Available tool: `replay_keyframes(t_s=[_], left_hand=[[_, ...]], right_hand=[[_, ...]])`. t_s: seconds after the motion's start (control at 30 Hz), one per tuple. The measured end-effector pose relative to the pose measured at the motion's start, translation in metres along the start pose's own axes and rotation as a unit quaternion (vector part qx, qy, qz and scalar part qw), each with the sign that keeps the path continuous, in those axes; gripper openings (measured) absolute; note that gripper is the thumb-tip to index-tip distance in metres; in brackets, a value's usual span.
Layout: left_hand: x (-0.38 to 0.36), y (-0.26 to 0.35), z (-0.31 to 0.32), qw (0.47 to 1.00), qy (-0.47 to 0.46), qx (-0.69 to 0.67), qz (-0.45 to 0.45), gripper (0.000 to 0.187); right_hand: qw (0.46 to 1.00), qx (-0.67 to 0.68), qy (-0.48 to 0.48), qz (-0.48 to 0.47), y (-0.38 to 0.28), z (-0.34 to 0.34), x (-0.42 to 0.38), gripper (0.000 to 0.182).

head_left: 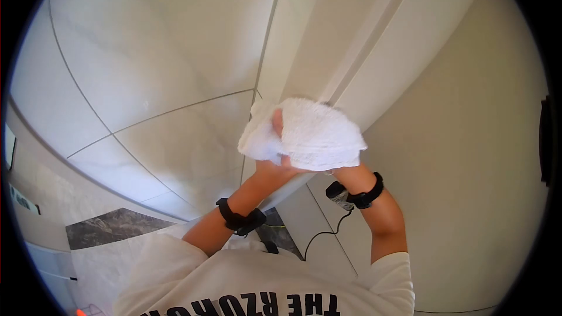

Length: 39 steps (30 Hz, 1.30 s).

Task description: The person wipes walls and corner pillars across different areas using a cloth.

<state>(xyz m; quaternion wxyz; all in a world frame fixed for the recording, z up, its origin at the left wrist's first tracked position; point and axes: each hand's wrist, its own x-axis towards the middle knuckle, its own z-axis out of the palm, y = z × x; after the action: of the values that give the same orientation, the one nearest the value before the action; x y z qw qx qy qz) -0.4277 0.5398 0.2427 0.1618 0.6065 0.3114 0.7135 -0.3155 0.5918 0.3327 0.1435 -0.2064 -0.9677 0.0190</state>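
Observation:
A white terry towel [322,134] is bunched up in front of me, against a pale door frame [342,41]. My left hand [277,122] is closed on its left part, and some of my fingers show between the folds. The towel covers my right hand at the right, so only the wrist [346,174] shows below its edge. The right fingers are hidden. Each forearm wears a black strap; the right one carries a small black device [338,193] with a cable.
Large glossy tiles [158,41] with dark joints cover the wall on the left. A plain pale surface [462,169] fills the right side. A black fixture [545,140] sits at the far right edge. Dark marbled strips [111,228] cross the floor at lower left.

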Motion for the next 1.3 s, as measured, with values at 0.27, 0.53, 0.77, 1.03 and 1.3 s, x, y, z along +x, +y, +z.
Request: replay_keyframes(t_s=[0.27, 0.53, 0.77, 1.03, 1.3], left_hand=[[-0.081, -0.032, -0.029, 0.967, -0.055, 0.242, -0.055, 0.072], [-0.037, 0.043, -0.130, 0.913, 0.162, 0.373, 0.042, 0.072], [0.084, 0.156, -0.222, 0.729, 0.204, 0.610, 0.233, 0.058], [0.179, 0.202, -0.260, 0.620, 0.155, 0.732, 0.236, 0.036], [0.090, 0.118, -0.264, 0.666, 0.142, 0.712, 0.169, 0.044]], right_hand=[[0.984, -0.070, 0.117, -0.112, -0.032, 0.069, -0.022, 0.060], [0.944, 0.133, 0.300, -0.042, -0.091, 0.049, 0.033, 0.067], [0.882, 0.145, 0.435, -0.111, -0.116, 0.010, 0.139, 0.063], [0.836, 0.069, 0.541, -0.066, -0.135, -0.061, 0.215, 0.059], [0.877, -0.066, 0.471, -0.062, -0.146, 0.034, 0.195, 0.060]])
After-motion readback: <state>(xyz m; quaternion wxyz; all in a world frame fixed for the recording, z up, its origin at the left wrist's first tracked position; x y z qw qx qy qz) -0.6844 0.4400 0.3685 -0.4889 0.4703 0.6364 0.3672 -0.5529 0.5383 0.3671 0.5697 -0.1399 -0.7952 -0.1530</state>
